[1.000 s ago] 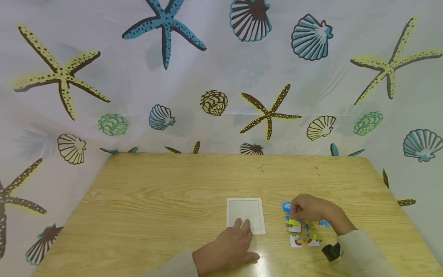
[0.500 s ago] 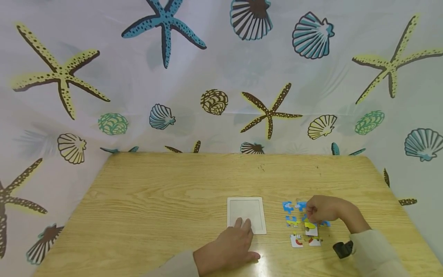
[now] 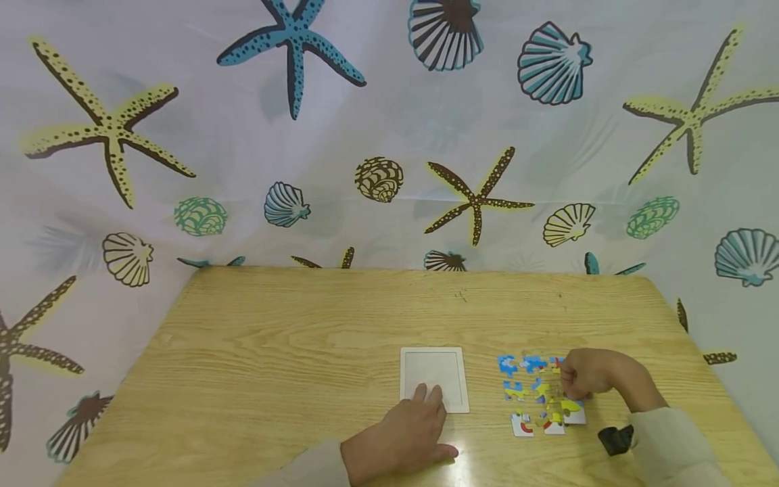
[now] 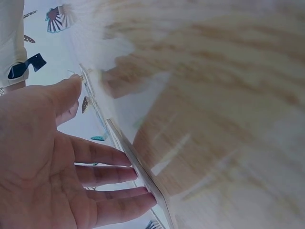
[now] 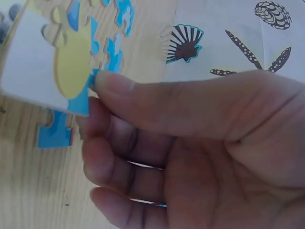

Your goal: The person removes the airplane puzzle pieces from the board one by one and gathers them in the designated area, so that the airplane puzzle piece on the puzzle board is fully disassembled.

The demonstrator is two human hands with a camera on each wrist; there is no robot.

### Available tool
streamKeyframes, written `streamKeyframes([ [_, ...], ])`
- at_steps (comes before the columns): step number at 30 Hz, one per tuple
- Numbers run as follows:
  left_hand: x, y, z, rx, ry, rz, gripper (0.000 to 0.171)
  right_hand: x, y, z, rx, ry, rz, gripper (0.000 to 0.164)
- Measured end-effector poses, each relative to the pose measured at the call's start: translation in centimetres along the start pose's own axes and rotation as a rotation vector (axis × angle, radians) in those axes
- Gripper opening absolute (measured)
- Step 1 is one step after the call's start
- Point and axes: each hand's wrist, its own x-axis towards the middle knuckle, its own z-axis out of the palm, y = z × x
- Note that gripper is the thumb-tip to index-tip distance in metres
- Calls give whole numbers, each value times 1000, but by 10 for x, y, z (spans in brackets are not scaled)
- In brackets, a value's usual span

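Note:
My right hand point(image 3: 587, 373) pinches a jigsaw piece point(image 5: 28, 71) between thumb and forefinger by its edge. The piece is white and yellow with a blue corner; in the right wrist view it stands tilted above the wood. Several other jigsaw pieces lie in rough rows beneath and left of that hand, among them a blue one point(image 3: 508, 365) and a white one with red point(image 3: 522, 425). My left hand point(image 3: 398, 436) rests its fingertips on the near edge of a white square puzzle frame point(image 3: 432, 365); its fingers are extended, thumb apart.
A wooden table point(image 3: 274, 352) bears everything. White cloth point(image 3: 341, 135) printed with starfish and shells hangs behind it and at both sides. A black wrist mount point(image 3: 616, 439) is at the right sleeve point(image 3: 675, 443).
My right hand has moved to the right with the jigsaw piece, from the left column of pieces to the right side of the group. The left hand has stayed on the frame.

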Motion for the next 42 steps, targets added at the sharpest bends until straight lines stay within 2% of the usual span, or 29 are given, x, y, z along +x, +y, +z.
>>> streamKeyframes([
  [7, 0, 1, 1, 17, -5, 0, 75, -2, 8, 4, 53, -31, 59, 28],
  [11, 0, 1, 0, 23, -10, -3, 75, -4, 11, 5, 47, -17, 82, 21],
  [14, 1, 1, 0, 22, -18, -11, 75, -4, 12, 6, 32, 2, 80, 18],
  [24, 1, 0, 0, -11, -36, -14, 75, 0, 15, 13, 36, 90, 57, 25],
  [29, 1, 0, 0, -11, -31, -30, 76, 2, 16, 16, 1, 149, 71, 23],
  [37, 2, 1, 0, 2, -10, -38, 75, 3, 15, 16, -73, 172, 93, 16],
  [42, 8, -12, 5, -56, 10, -24, 69, -1, 15, 7, -72, 214, 75, 15],
])
